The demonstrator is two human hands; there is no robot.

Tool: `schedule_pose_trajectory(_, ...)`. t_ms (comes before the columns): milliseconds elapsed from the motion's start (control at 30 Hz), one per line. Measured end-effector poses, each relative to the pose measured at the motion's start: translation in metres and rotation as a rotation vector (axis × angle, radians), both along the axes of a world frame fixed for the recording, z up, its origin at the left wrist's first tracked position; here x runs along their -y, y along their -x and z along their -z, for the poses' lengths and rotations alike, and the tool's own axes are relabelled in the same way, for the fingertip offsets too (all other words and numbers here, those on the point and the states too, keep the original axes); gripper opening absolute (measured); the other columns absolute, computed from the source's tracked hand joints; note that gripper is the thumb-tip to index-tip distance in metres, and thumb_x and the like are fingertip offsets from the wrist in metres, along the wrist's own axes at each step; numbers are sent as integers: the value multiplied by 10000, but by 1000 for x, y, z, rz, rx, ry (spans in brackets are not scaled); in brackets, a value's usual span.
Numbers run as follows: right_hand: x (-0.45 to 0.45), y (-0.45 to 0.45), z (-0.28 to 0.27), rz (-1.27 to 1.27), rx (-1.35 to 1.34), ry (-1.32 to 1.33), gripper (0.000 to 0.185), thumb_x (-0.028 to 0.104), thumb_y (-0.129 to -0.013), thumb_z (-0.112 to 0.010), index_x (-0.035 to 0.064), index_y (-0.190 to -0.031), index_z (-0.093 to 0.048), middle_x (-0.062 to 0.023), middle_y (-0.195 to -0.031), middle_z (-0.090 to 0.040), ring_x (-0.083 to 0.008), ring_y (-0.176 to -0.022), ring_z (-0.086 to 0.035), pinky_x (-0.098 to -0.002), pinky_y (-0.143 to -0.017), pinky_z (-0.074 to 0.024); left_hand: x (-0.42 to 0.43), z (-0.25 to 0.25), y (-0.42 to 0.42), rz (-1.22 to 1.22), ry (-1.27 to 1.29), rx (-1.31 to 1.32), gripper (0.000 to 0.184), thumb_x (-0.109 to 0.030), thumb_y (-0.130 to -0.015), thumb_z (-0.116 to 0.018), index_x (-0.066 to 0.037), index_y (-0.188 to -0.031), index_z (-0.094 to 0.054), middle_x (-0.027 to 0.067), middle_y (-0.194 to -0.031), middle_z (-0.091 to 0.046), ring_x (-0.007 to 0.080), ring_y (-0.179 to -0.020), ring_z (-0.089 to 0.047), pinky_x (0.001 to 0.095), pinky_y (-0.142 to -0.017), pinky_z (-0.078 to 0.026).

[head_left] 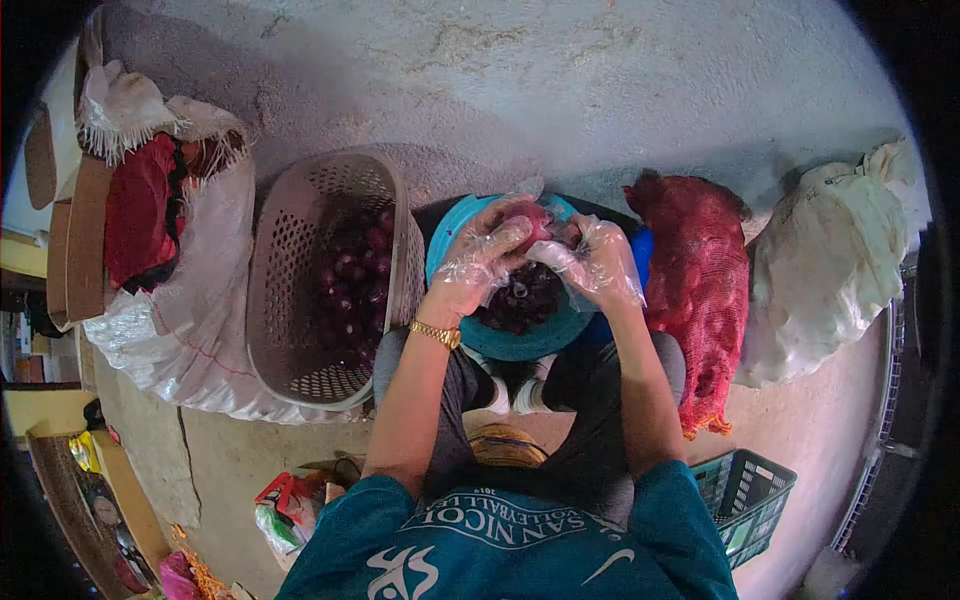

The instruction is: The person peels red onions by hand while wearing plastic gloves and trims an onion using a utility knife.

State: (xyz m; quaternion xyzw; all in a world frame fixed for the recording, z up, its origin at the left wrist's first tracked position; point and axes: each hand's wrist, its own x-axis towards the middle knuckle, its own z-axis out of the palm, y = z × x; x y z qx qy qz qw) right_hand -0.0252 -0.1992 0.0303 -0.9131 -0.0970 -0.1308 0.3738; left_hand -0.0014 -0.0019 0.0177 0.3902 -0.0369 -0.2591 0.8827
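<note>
Both of my hands wear clear, loose plastic gloves and meet above a turquoise basin (560,338). My left hand (472,258) has its fingers closed round a red onion (527,214). Close against it from the right, my right hand (598,262) is closed with the thumb pointing toward the onion. Something reddish-brown shows between its thumb and fingers, too hidden to make out. Dark purple onion skins and pieces (520,305) lie in the basin below. A gold watch (436,335) circles my left wrist.
On the left stands a beige perforated basket (290,225) holding many red onions (355,275), beside a white woven sack (205,300). A red mesh sack (703,290) and a whitish sack (825,275) lean at the right. A green crate (745,505) sits at lower right. A wall rises behind.
</note>
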Motion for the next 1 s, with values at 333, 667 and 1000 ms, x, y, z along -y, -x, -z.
schedule_pose_trajectory(333,6,-4,20,-135,-208,-277,362,320,-887,-708,-35,-836,-660,-78,-614,-525,-94,-637,-444,-341,-572,-421,-1,-4,2,7,-15,29,431,-107,-889,-726,-72,-1298,-592,73,-1249,-603,201,-1141,-605,390,-972,-553)
schedule_pose_trajectory(667,1,2,8,-206,6,-69,386,333,-808,-796,-21,-787,-645,-148,-635,-615,-293,-552,-576,-382,-551,-445,-1,-1,-1,-87,-56,-3,439,-152,-886,-747,-67,-1288,-592,73,-1221,-630,195,-1077,-635,351,-926,-565)
schedule_pose_trajectory(1000,-3,0,1,32,-33,-50,596,562,-706,-818,-4,-772,-645,-177,-621,-594,-351,-587,-609,-399,-568,-475,0,-1,0,-40,-25,8,472,-87,-868,-753,-54,-1302,-573,93,-1249,-612,203,-1100,-632,356,-941,-561)
